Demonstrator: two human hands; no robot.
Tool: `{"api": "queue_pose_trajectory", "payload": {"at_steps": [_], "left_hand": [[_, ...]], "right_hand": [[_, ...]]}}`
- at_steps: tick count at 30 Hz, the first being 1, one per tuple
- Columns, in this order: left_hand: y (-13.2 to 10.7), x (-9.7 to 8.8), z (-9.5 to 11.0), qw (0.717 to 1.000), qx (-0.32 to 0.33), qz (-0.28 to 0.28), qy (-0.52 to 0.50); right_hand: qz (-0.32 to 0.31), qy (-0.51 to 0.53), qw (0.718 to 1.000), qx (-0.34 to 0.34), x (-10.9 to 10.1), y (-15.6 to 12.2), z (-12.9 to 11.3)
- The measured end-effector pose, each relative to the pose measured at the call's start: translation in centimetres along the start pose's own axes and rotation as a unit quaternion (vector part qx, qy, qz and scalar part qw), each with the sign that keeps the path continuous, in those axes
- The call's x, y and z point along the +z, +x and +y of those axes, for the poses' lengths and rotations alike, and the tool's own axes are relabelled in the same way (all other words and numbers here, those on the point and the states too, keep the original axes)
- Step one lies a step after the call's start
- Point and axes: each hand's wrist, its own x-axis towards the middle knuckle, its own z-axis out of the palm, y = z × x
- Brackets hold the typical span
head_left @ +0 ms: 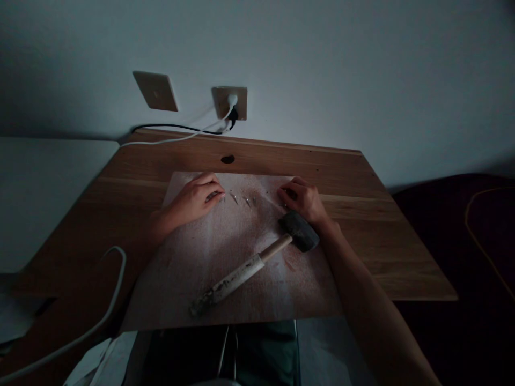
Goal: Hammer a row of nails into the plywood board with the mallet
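Note:
A pale board [225, 268] lies on a wooden desk [362, 236]. My left hand [196, 199] rests on the board's far left part, fingers curled, tips pinched near small nails [241, 199] scattered there. My right hand [301, 198] sits at the board's far right, fingers curled down onto the surface; whether it holds anything is hidden. A hammer with a dark head [300, 230] and a worn light handle [237, 279] lies diagonally on the board, just below my right wrist, untouched.
A wall socket [229, 103] with white and black plugs sits behind the desk, cables running left. A cable hole [227, 159] is in the desk top. A white cord [108, 300] curves over the desk's left corner. A white surface [44, 187] lies left.

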Motion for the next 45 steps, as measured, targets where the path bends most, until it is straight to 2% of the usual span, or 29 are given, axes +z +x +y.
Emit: {"api": "queue_pose_trajectory", "payload": {"at_steps": [6,12,16,22,28,32,36,41,45], "left_hand": [[0.0,-0.1,0.2,1.0,0.011,-0.009,0.004],[0.0,0.0,0.1,1.0,0.021,-0.005,0.007],[-0.1,0.1,0.1,1.0,0.025,-0.001,0.014],[-0.1,0.2,0.1,1.0,0.02,0.006,0.01],[0.0,0.0,0.2,1.0,0.022,0.005,0.013],[0.1,-0.5,0.0,0.999,-0.005,0.026,0.033],[-0.1,-1.5,-1.1,0.997,-0.044,0.044,0.047],[-0.7,-2.6,-2.8,0.996,-0.074,-0.037,-0.036],[-1.0,-3.2,-2.7,0.991,-0.067,-0.08,-0.082]], "right_hand": [[-0.013,0.054,0.997,0.045,-1.1,0.2,0.1],[-0.108,0.186,0.969,0.121,-3.3,0.3,0.5],[-0.153,0.23,0.95,0.142,-4.1,0.2,0.5],[-0.186,0.223,0.946,0.144,-4.1,0.2,0.5],[-0.192,0.197,0.952,0.137,-3.9,0.3,0.3],[-0.199,0.165,0.956,0.141,-3.8,0.2,0.2],[-0.196,0.149,0.959,0.141,-3.5,0.2,0.3],[-0.247,0.131,0.95,0.14,-3.6,1.3,0.4],[-0.273,0.086,0.952,0.106,-3.9,2.6,-0.4]]}}
